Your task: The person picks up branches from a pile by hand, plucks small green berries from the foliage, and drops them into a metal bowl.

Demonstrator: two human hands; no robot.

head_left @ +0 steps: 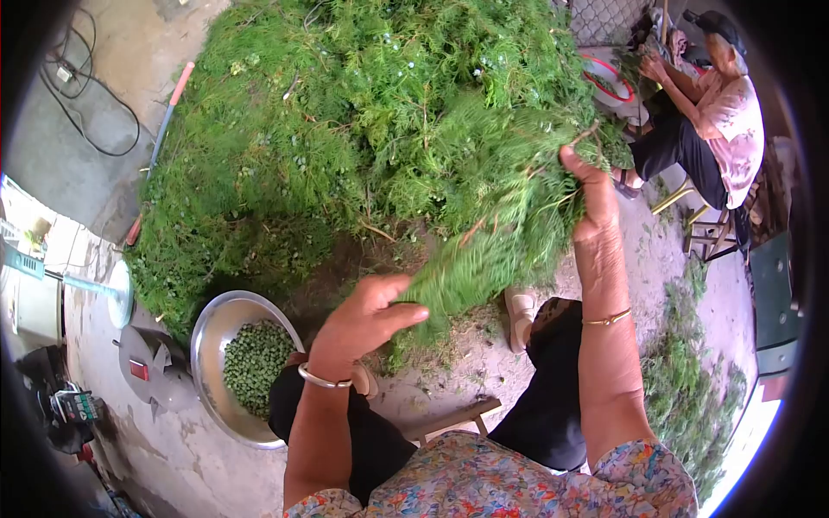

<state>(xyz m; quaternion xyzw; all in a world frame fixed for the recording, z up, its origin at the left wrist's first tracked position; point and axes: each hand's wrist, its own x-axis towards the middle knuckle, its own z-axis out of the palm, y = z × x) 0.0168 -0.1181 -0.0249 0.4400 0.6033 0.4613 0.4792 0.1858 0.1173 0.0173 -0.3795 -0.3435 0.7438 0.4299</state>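
My right hand [592,200] is closed round the woody end of a leafy evergreen branch [484,250], thumb uppermost. The branch slants down to the left, its feathery green sprays blurred by motion. At its lower tip, my left hand [367,321] has foliage between the thumb and fingers; some fingertips are hidden by the leaves. Beyond both hands rises a big heap of cut evergreen branches [380,112] bearing small pale berries. Left of my left hand, a metal basin [207,345] holds many small round green berries [257,367].
At the right, another person [725,129] sits on a stool, hands raised near a red-rimmed basin [609,79]. A long-handled tool [170,116] leans along the heap's left side. A pale blue fan [119,293] stands at left. Loose sprigs [691,388] litter the floor at right.
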